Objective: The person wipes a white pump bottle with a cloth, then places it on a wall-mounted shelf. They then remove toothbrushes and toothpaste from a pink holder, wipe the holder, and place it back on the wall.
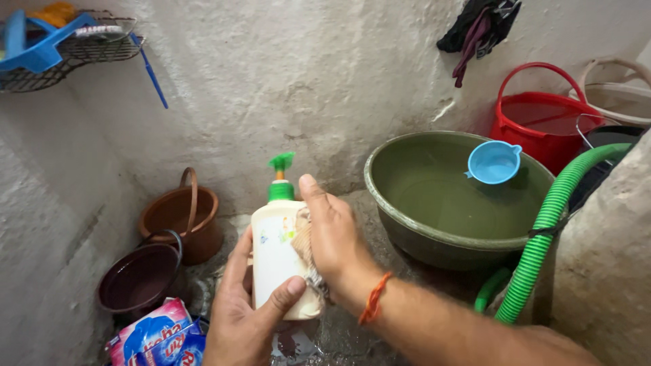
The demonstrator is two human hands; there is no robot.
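Note:
A cream pump bottle [273, 252] with a green pump head stands upright in the middle of the view. My left hand [242, 317] grips it from below, thumb across its lower front. Against the bottle's right side my right hand [333, 237] presses a small pale cloth [303, 238], forefinger reaching up towards the pump collar. An orange thread is tied round my right wrist.
A large green basin [407, 230] of water with a small blue mug [494, 162] floating in it stands at the right. Behind it are a red bucket [539, 122] and a green ribbed hose [549, 224]. Two brown buckets [180, 213] and a detergent packet [152, 339] sit at the left.

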